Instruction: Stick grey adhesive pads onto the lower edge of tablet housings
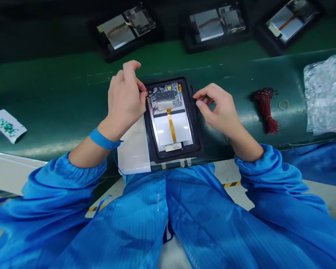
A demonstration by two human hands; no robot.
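An opened tablet (172, 129) lies in a black frame (196, 144) in front of me, its inside facing up. Its circuit board (165, 100) is at the far end, and an orange ribbon cable (171, 125) runs down over the silver battery (182, 125). My left hand (126, 95) is at the board's upper left corner, thumb and forefinger pinched beside a small copper-coloured part; what they hold is too small to make out. Just right of the frame hovers my right hand (217, 106), thumb and forefinger curved and slightly apart, with nothing visible between them.
Three more opened tablets, left (127, 28), middle (218, 24) and right (292, 20), lie along the back. To the right are a bundle of dark red wires (265, 112), a rubber band (283, 105) and clear plastic bags (327, 93). A white packet (8, 126) with green bits lies left.
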